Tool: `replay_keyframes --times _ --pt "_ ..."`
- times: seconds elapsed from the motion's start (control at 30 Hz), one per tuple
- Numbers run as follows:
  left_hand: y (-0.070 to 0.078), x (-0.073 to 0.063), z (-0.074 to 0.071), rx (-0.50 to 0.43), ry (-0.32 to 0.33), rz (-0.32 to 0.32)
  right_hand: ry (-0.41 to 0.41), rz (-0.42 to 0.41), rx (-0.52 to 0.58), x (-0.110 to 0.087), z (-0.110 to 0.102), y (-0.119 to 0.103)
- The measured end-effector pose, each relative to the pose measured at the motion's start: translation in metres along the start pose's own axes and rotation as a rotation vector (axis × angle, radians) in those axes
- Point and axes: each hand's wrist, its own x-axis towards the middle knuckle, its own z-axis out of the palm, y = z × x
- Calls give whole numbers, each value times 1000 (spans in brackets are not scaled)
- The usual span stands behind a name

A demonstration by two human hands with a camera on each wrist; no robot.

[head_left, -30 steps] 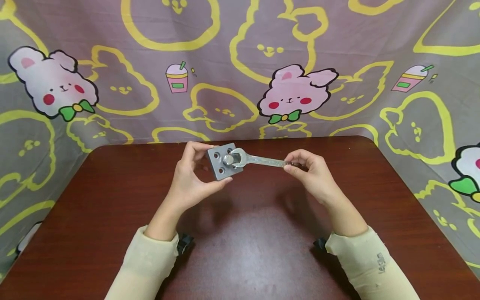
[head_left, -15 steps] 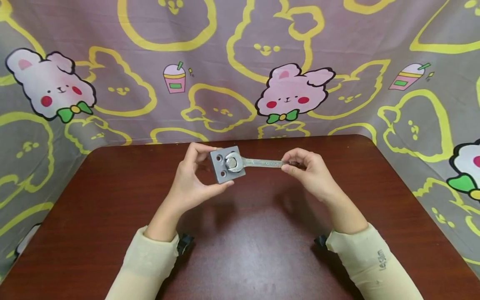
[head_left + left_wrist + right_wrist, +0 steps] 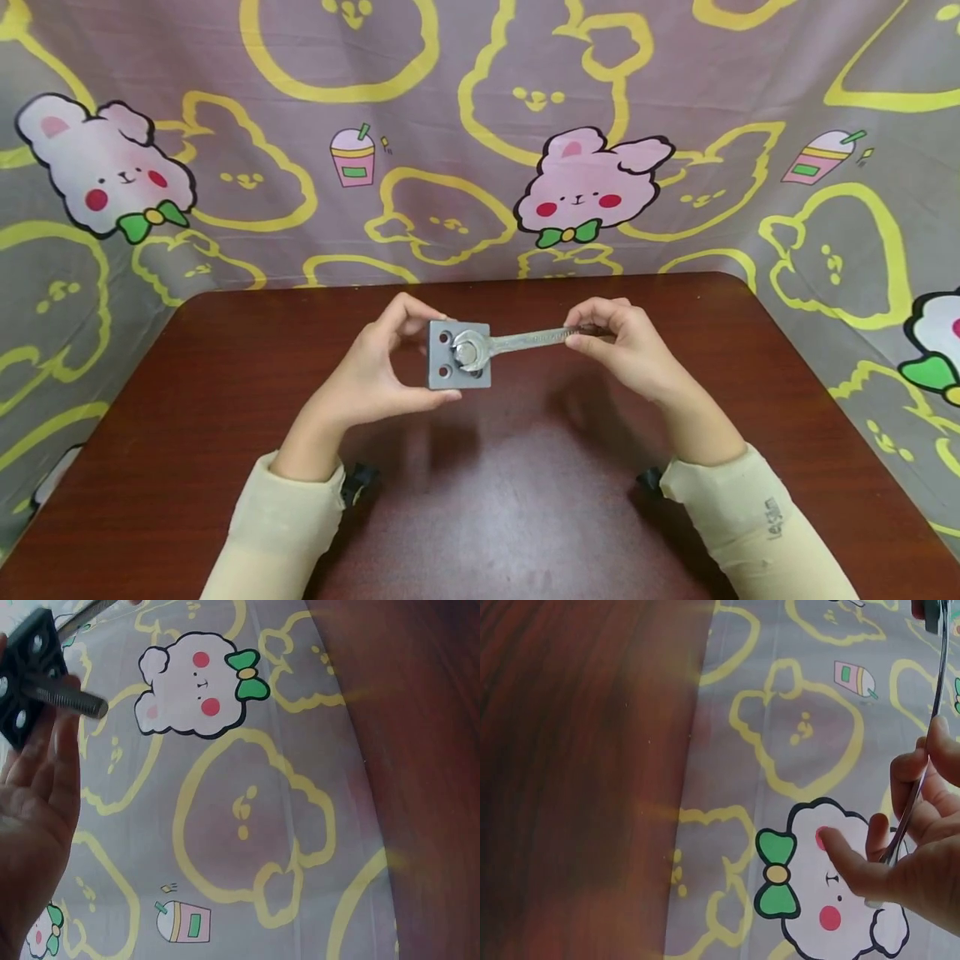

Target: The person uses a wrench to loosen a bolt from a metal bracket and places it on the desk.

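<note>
My left hand point(image 3: 375, 362) grips a square grey metal plate point(image 3: 437, 357) with holes near its corners, thumb along the lower edge and fingers at the upper one. A bolt point(image 3: 466, 353) passes through the middle of the plate. In the left wrist view its threaded shank point(image 3: 71, 697) sticks out of the plate's back. The open jaw of a silver wrench point(image 3: 525, 340) sits around the bolt's hex head. My right hand point(image 3: 618, 342) pinches the wrench's far end between thumb and fingers; the right wrist view shows the handle point(image 3: 934, 697) running through that grip.
Plate and wrench are held up over a dark reddish-brown table point(image 3: 495, 500). Behind it and at both sides hangs a cartoon-printed curtain point(image 3: 450, 125). Dark wrist devices point(image 3: 360, 483) sit at the cuffs of both sleeves.
The wrench jaw has gone from beside the bolt onto its head. The plate has turned from tilted to nearly square and come slightly lower, the wrench's handle now slanting up to the right.
</note>
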Motion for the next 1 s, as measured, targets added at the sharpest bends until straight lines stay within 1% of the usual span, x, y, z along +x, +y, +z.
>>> replay_keyframes --times 0.13,0.23,0.33,0.43,0.57,0.77,1.0 --pt "3 0 -3 -17 -106 -28 -31 -55 -32 1 -4 2" --pt "3 -1 -4 -24 -182 -49 -60 -113 -66 5 -8 5" --pt "3 -1 -5 -21 -243 -66 -87 -159 -98 10 -12 8" --pt "2 -2 -4 -15 -289 -72 -107 -194 -126 14 -15 10" --pt "1 -1 -2 -19 -326 -72 -125 -217 -145 18 -17 13" --pt "2 0 0 -31 -347 -89 -161 -235 -160 24 -18 15" --pt "1 1 3 -47 -409 -114 -239 -241 -169 32 -22 14"
